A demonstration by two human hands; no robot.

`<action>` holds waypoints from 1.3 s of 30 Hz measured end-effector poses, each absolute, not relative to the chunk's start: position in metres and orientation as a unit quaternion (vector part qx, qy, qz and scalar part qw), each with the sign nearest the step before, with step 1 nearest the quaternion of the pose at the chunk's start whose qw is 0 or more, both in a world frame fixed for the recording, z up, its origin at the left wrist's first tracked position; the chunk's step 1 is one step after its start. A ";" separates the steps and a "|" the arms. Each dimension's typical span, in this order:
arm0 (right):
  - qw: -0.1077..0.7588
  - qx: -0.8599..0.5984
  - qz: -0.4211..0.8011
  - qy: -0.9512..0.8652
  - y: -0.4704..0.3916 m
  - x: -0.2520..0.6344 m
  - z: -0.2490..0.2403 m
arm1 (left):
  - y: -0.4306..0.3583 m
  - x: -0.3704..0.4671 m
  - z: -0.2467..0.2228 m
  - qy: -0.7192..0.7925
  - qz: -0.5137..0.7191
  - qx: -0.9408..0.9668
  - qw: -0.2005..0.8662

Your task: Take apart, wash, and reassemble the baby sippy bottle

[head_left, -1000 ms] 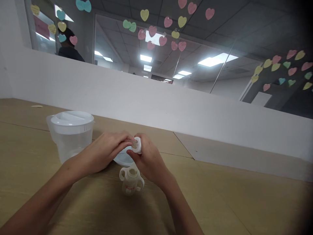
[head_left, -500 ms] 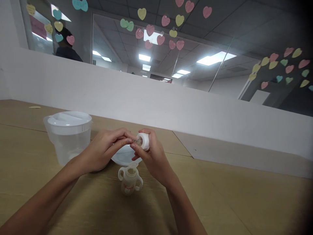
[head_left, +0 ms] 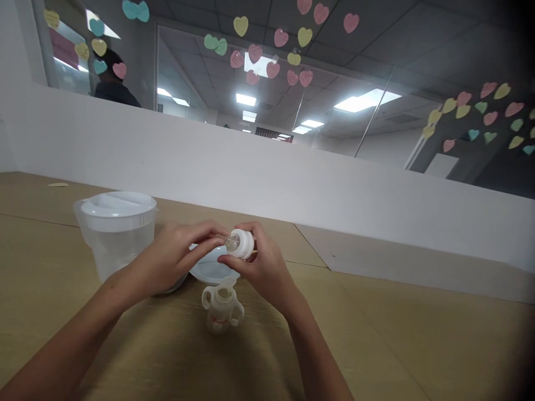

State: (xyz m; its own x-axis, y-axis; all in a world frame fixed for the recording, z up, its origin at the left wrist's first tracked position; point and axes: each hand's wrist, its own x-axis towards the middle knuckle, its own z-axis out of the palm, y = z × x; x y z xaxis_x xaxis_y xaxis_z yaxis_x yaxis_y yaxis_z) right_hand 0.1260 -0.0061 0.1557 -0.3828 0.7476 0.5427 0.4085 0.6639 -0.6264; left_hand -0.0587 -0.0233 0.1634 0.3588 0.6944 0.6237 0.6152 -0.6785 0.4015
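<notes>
The white collar point(head_left: 246, 245) has turned slightly mid-frame; my right hand point(head_left: 270, 275) clasps its likely stiff rim, my left hand point(head_left: 173, 253) pinches the clear teat point(head_left: 232, 241), probably soft, slippery.

no legible text, blurred red lettering point(head_left: 219, 321) on handled bottle point(head_left: 220, 307), faint unreadable writing on heart-shaped notes point(head_left: 306, 78)

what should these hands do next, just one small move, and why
Probably a gentle tug on the clear teat with the left fingers, the right hand steadying the white collar: the teat pokes out of the collar, and the left fingers are at its tip, so a light pull looks easiest.
</notes>
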 end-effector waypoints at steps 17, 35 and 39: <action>0.378 -0.405 0.028 -0.832 0.010 0.130 0.122 | -0.024 -0.039 0.110 0.357 0.405 0.821 -0.187; 0.489 -0.426 0.181 -0.739 0.005 0.130 0.020 | 0.004 -0.038 -0.031 0.430 0.431 0.793 -0.009; 0.496 -0.402 0.118 -0.760 -0.001 0.130 0.005 | 0.003 -0.038 -0.033 0.430 0.440 0.788 -0.018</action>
